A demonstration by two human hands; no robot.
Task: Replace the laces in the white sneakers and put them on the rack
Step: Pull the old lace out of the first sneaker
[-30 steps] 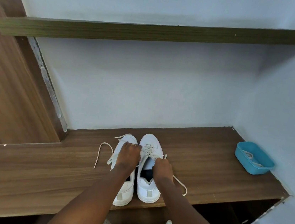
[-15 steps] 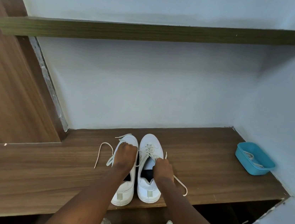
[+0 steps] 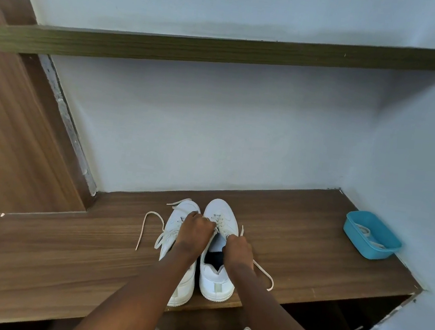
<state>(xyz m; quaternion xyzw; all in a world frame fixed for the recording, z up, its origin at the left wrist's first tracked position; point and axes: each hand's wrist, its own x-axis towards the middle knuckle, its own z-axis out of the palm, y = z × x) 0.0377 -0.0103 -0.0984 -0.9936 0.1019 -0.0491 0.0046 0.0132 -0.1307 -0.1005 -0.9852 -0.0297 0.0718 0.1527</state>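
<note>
The left hand [image 3: 194, 230] and forearm cover most of the left shoe [image 3: 181, 216]; fingertips are hidden. Both shoes stand side by side on the wooden shelf [image 3: 297, 243], toes to the wall. Each hand is curled, the right hand [image 3: 238, 251] pinching the lace [image 3: 263, 273] over the right shoe [image 3: 214, 279]. The left hand's grip cannot be told.

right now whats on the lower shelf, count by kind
sneakers: 2 (left, right)
blue tub: 1
laces in the tub: a bundle, number unclear
total: 3 things, plus the laces
</note>
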